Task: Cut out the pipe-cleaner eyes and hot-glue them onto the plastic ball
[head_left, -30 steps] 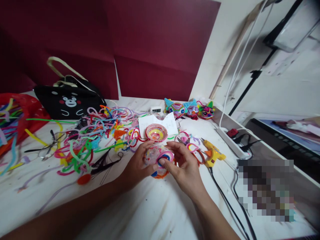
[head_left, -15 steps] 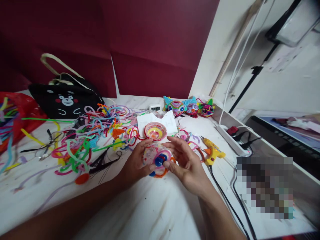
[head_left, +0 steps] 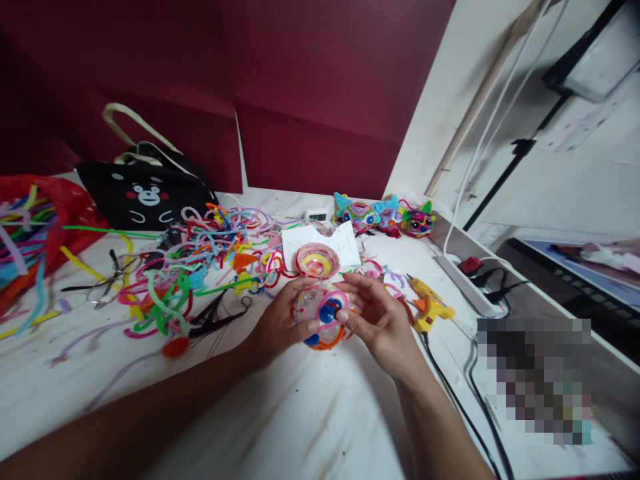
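Head view showed both hands closed around one thing: the left hand (head_left: 280, 323) cupped the near-left side of a round pipe-cleaner piece (head_left: 320, 325), and the right hand (head_left: 383, 320) gripped its right edge, thumb tip beside the blue centre. The piece was held just above the white table (head_left: 310, 413), tilted toward the camera; whether it touched the tabletop could not be told.

As a judgement, the piece looked partly made: coiled rings of pink, orange and blue were already in place around a pale body, yet it lacked the ears and eyes of the three finished animal faces (head_left: 385, 217) standing at the far edge. Just behind the hands, a second coiled bowl (head_left: 317, 260) rested on a sheet of white paper (head_left: 345, 241), apart from the held piece.

A yellow glue gun (head_left: 430, 307) lay near the right hand, its cord trailing toward the camera. To the left sprawled a heap of loose pipe cleaners (head_left: 200, 267), with a black bag (head_left: 145, 197) behind it.
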{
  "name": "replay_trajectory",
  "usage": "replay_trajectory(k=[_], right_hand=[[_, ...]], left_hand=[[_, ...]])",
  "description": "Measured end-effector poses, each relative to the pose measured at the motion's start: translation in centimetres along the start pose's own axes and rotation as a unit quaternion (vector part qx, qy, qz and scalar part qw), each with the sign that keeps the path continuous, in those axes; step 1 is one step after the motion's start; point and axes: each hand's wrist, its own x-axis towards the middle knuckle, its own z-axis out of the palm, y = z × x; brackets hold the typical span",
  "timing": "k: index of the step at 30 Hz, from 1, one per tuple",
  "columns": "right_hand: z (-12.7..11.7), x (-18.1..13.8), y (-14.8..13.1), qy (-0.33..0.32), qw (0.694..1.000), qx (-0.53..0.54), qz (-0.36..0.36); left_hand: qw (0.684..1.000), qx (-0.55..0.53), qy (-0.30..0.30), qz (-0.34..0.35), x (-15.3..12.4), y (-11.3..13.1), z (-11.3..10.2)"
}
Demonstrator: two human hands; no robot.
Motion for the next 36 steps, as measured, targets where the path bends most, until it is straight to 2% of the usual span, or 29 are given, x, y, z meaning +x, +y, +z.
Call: replay_trajectory(k=[13,23,30,36], right_hand=[[0.6,0.0,-0.1,0.034,0.999,-0.038,0.006],[0.8,-0.1,0.5,0.04,0.997,-0.063,-0.006],[0.6,0.0,0.8,0.044,0.998,-0.05,0.006],[0.3,0.3,1.3,0.038,0.998,-0.003,0.05]], left_hand=[[1.0,0.022,0.008,-0.006,0.0,0.0,0.0],[0.996,0.081,0.027,0.026,-0.1,-0.3,-0.3],[0.968,0.201,-0.013,0.15,-0.1,-0.3,-0.6],[0.96,0.222,-0.046,0.163,0.0,-1.2,-1.1]])
